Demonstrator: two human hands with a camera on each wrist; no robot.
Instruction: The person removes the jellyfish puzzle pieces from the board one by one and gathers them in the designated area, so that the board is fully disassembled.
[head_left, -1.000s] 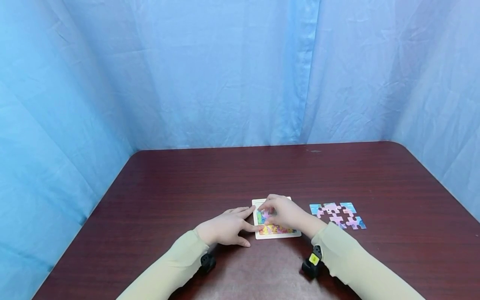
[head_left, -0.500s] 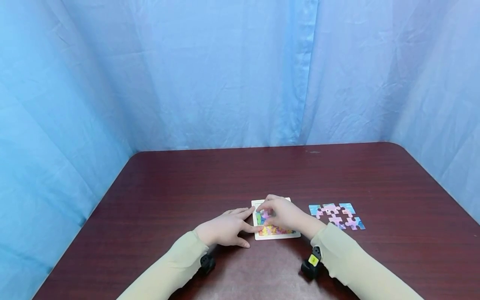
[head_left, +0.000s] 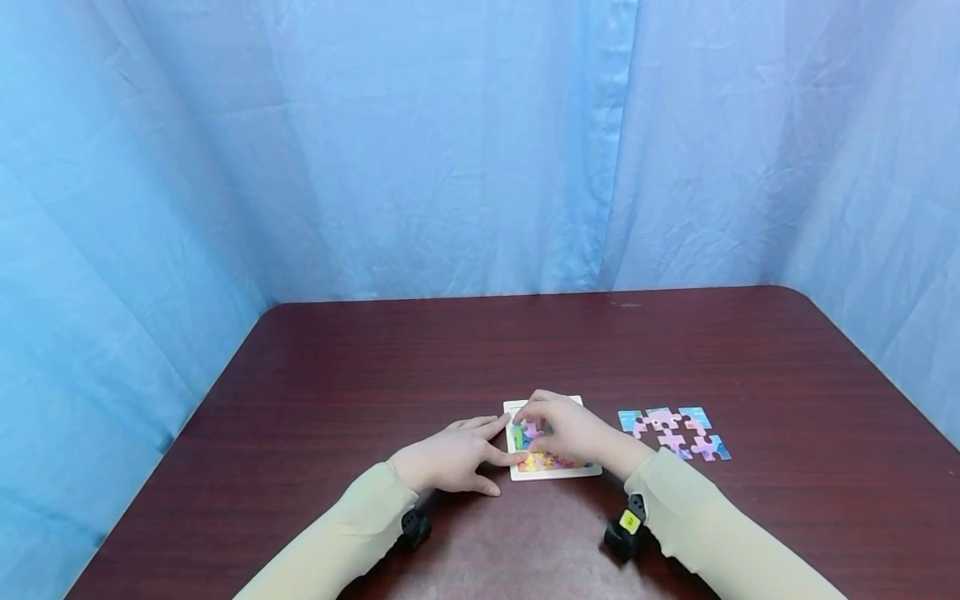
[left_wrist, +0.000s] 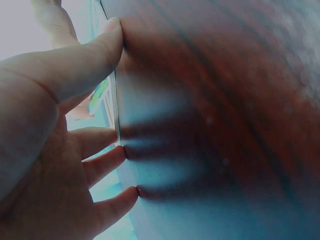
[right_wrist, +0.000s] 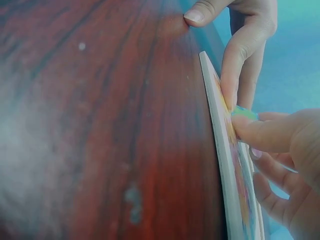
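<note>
A white-framed jigsaw puzzle tray [head_left: 557, 476] lies on the table, with yellow and pink pieces fitted along its near side. My right hand [head_left: 568, 427] is over the tray and pinches a puzzle piece [right_wrist: 245, 113] with green on it between thumb and fingers; the piece stands slightly raised at the tray's left part. My left hand [head_left: 453, 456] lies with fingers spread at the tray's left side. One of its fingers presses on the tray near the piece, and its other fingertips touch the table or the tray's edge. The right hand covers much of the tray's far right part.
Several loose puzzle pieces [head_left: 663, 419], pink and blue, lie to the right of the tray, beyond the right wrist. The dark red wooden table [head_left: 375, 358] has light blue curtains [head_left: 450, 167] behind it and at both sides. Each wrist wears a small black camera [head_left: 622, 537].
</note>
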